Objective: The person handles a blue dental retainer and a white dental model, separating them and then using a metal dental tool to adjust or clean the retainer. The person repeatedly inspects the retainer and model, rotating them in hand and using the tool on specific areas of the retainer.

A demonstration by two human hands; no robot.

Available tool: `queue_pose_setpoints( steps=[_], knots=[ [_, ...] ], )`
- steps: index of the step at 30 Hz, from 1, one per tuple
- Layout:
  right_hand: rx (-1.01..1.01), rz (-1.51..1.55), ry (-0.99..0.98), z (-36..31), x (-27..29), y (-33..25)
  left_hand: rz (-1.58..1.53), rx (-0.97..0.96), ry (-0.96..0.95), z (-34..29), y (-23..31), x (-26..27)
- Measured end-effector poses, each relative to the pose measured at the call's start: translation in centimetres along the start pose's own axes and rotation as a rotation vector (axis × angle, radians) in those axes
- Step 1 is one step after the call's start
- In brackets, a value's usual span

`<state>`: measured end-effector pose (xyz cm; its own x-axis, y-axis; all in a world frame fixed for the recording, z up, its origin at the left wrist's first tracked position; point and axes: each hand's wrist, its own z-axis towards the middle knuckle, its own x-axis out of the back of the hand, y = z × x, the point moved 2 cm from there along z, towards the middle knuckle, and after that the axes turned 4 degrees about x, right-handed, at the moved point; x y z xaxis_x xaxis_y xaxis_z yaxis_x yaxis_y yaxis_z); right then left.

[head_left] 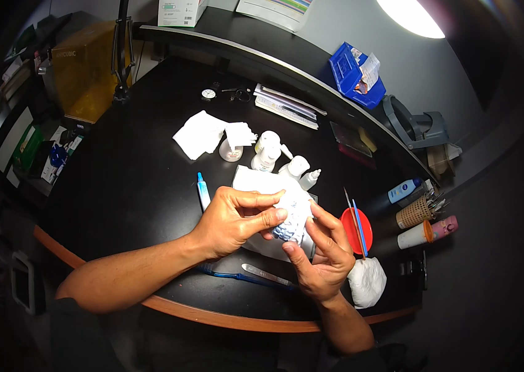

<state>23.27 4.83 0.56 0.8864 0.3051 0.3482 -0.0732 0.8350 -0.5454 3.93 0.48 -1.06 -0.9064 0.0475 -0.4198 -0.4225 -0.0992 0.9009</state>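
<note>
Above the middle of the desk, my left hand (237, 217) and my right hand (327, 248) hold a small white piece (291, 217) with a bumpy, bluish-grey lower part. Its exact kind I cannot make out under the bright light. My left thumb and index finger pinch its left side. The right fingers and thumb close on its right edge. Below it lie white sheets (262, 180), partly hidden by my hands. A blue-handled tool (218, 271) and a flat silver blade-like tool (262, 273) rest near the front edge.
Several white bottles (267, 155) and crumpled tissues (200, 135) stand beyond my hands. A blue-and-white tube (203, 192) is at left. At right are a red dish (350, 230) with thin brushes (360, 229) across it, a white lump (367, 283) and a woven cup (413, 215).
</note>
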Motion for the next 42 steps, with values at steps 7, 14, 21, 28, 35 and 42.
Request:
queue_pose_setpoints(
  steps=[7, 14, 21, 28, 35, 42],
  knots=[
    [-0.058, 0.134, 0.043, -0.45, -0.09, 0.21, 0.021, -0.051, -0.005, -0.43, 0.33, 0.11],
    [-0.056, 0.166, 0.042, -0.46, 0.09, 0.25, 0.066, -0.112, -0.01, -0.47, 0.67, -0.09],
    [-0.062, 0.173, 0.036, -0.52, -0.13, 0.35, 0.009, -0.039, 0.014, -0.38, 0.15, 0.02],
    [-0.074, 0.14, 0.026, -0.42, -0.08, 0.27, -0.044, 0.015, 0.044, -0.42, 0.37, -0.41],
    [-0.09, 0.122, 0.024, -0.52, 0.07, 0.3, -0.068, 0.069, 0.01, -0.27, 0.06, -0.23],
    [-0.103, 0.1, 0.011, -0.43, 0.13, 0.26, -0.08, 0.112, 0.016, -0.2, -0.11, -0.13]
  ],
)
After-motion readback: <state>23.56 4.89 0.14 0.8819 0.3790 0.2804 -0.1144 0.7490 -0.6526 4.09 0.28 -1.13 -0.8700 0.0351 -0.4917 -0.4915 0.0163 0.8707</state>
